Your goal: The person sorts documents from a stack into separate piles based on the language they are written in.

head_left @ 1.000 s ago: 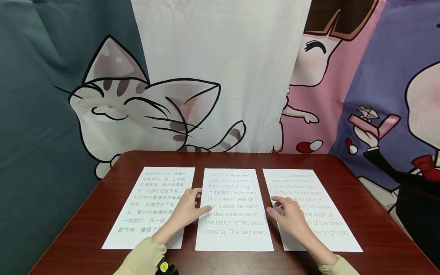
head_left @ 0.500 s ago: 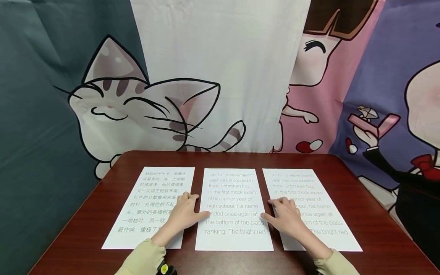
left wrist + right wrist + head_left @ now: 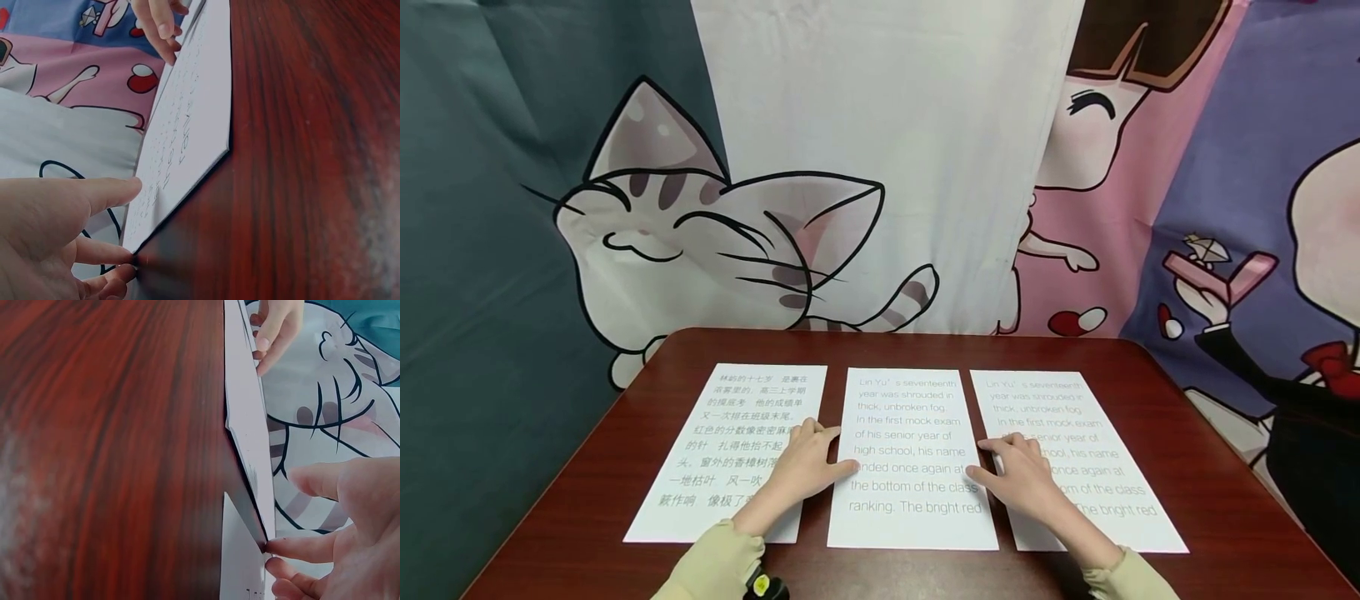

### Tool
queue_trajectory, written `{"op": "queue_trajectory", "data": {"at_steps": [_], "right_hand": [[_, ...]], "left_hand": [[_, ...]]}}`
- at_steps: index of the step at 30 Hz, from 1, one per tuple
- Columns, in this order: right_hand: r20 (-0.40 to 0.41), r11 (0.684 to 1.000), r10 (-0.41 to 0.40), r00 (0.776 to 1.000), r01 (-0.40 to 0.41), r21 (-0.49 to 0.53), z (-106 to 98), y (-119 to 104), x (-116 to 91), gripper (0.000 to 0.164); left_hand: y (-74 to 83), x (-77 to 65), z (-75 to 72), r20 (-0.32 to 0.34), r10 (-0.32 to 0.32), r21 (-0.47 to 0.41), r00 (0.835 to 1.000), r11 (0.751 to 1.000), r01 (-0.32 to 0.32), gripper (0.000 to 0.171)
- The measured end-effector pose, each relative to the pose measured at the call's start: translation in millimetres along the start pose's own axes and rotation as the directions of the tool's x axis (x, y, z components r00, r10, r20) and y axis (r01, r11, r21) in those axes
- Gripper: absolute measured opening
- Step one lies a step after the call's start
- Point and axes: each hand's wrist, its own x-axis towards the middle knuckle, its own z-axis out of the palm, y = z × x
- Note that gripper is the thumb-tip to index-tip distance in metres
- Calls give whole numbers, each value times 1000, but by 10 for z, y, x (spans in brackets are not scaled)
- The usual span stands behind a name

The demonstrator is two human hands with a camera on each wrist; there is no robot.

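The right grip (image 3: 1021, 477) has shifted inward over the past second, its thumb now over the right edge of the middle sheet (image 3: 913, 529) as I watch from afar. The left grip (image 3: 805, 462) faces it, thumb over the left edge. Both are wide, thumbs well apart from forefingers; in my wrist views a forefinger of each meets the sheet's rim, though I cannot tell how firmly the thumbs press. The middle sheet, printed in English, lies flat between the grips on the brown worktop (image 3: 880, 575). The left grip partly covers a Chinese-printed left sheet (image 3: 730, 454); the right grip partly covers an English-printed right sheet (image 3: 1108, 471). Beyond both hangs a cartoon-cat curtain (image 3: 887, 92).
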Motion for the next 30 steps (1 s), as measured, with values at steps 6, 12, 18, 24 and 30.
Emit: {"op": "queue_trajectory", "data": {"at_steps": [6,12,18,24,30], "right_hand": [[13,1000,6,1000,-6,11,2,-21,0,53],[6,1000,2,1000,-2,15,-6,-33,0,51],[-13,1000,-10,1000,10,18,2,-33,3,48],[-43,999,-29,999,30,27,6,-27,21,43],[-61,992,-16,998,23,121,15,-27,44,41]], "left_hand": [[20,7,-3,5,2,-20,1000,1000,-1,61],[43,12,-14,8,8,-28,1000,1000,-8,64],[51,25,-15,4,12,-58,1000,998,-12,64],[48,60,-10,0,5,-186,1000,982,-5,57],[43,65,-30,37,3,-358,999,933,10,57]]}}
